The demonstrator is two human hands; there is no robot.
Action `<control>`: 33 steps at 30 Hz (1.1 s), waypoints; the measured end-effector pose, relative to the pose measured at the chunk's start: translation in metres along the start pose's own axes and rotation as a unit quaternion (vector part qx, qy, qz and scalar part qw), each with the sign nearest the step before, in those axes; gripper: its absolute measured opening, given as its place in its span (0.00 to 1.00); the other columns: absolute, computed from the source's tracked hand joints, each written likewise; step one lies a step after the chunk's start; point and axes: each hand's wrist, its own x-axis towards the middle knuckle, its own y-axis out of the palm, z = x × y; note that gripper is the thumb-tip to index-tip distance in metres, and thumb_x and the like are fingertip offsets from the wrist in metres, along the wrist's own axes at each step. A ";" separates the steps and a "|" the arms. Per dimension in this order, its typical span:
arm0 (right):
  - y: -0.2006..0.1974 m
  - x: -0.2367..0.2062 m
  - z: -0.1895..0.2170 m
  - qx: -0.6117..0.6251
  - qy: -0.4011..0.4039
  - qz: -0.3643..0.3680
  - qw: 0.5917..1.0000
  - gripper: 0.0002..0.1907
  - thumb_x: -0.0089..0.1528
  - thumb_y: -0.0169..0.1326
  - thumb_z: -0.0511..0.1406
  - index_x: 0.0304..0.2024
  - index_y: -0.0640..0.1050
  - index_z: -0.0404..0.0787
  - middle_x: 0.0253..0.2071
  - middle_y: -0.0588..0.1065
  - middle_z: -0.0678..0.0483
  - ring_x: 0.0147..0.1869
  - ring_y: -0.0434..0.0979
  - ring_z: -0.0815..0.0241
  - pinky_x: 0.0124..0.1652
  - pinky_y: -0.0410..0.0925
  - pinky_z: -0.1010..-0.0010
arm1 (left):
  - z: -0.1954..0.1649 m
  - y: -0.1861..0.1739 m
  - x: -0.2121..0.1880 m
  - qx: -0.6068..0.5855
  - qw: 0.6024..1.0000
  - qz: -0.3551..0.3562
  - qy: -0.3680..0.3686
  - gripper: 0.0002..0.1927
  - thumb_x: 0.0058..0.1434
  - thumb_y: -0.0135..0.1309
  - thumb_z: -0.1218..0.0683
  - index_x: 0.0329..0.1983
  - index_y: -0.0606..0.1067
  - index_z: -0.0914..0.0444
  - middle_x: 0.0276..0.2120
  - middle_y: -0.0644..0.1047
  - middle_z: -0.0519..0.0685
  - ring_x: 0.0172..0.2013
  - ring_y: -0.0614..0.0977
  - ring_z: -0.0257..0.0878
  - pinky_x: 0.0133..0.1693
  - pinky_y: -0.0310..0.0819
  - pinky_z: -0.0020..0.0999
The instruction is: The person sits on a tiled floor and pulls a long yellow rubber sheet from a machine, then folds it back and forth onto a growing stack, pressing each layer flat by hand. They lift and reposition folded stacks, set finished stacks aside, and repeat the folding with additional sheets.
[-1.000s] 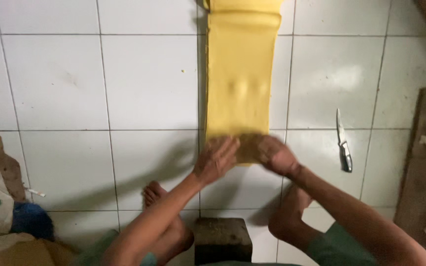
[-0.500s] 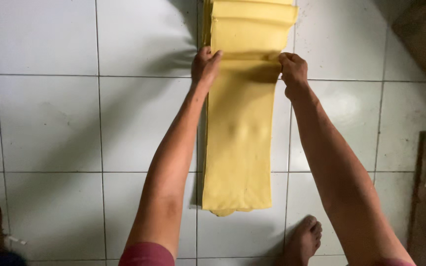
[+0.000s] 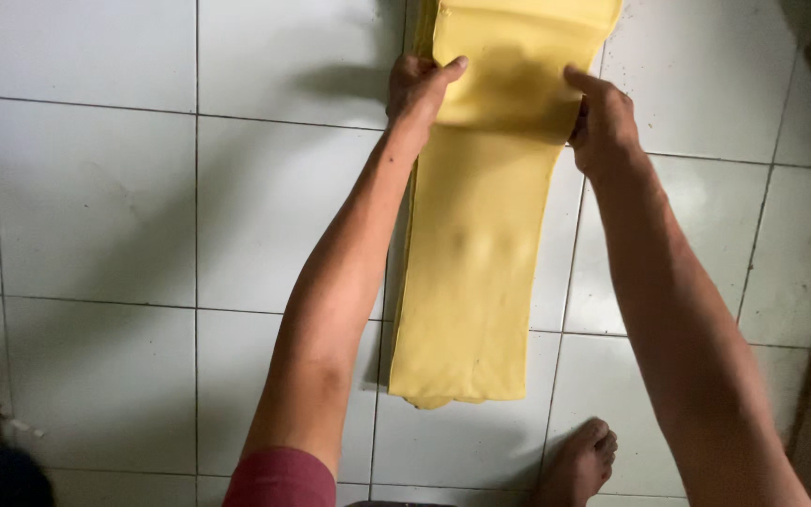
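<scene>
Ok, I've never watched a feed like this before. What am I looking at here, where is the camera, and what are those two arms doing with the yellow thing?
There is no machine here: these are a person's two bare arms. The single picture comes from a camera worn on that person's head, looking down, so the arms reach away from the bottom edge. The surface is a white tiled floor. On it lies a long yellow sheet, folded into stacked layers, running from near the person's bare foot up past the top of the picture. The left hand grips the sheet's left edge and the right hand grips its right edge, fingers closed on the top layer, which is lifted a little where they hold it. At the right edge there is something brownish, too cut off to identify.
</scene>
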 end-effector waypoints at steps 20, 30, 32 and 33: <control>-0.034 -0.051 -0.049 0.007 0.068 0.204 0.977 0.48 0.64 0.53 0.56 0.75 0.58 0.35 0.72 0.65 0.45 0.73 0.66 0.50 0.66 0.63 0.57 | 0.055 -0.041 -0.096 -0.306 0.869 0.347 -0.173 0.41 0.58 0.60 0.38 0.67 0.69 0.67 0.56 0.79 0.54 0.58 0.79 0.44 0.57 0.74 0.43; -0.042 -0.048 -0.039 0.062 0.036 0.189 0.979 0.39 0.70 0.49 0.52 0.74 0.61 0.34 0.73 0.66 0.45 0.76 0.64 0.50 0.72 0.60 0.59 | 0.030 -0.025 -0.105 -0.346 0.840 0.389 -0.149 0.46 0.60 0.60 0.35 0.74 0.63 0.65 0.69 0.66 0.56 0.66 0.66 0.47 0.63 0.59 0.53; -0.038 -0.045 -0.025 0.032 0.004 0.183 0.983 0.37 0.71 0.48 0.50 0.74 0.61 0.36 0.72 0.65 0.45 0.76 0.64 0.50 0.71 0.60 0.56 | 0.028 -0.020 -0.080 -0.185 0.916 0.340 -0.101 0.45 0.63 0.58 0.35 0.80 0.65 0.58 0.74 0.59 0.47 0.71 0.54 0.41 0.62 0.45 0.59; -0.037 -0.048 -0.014 0.023 -0.017 0.181 0.983 0.36 0.70 0.46 0.50 0.73 0.60 0.37 0.71 0.64 0.45 0.74 0.64 0.48 0.70 0.62 0.51 | 0.026 -0.020 -0.071 -0.199 0.910 0.360 -0.050 0.46 0.63 0.60 0.37 0.77 0.58 0.61 0.73 0.62 0.52 0.72 0.58 0.43 0.66 0.46 0.54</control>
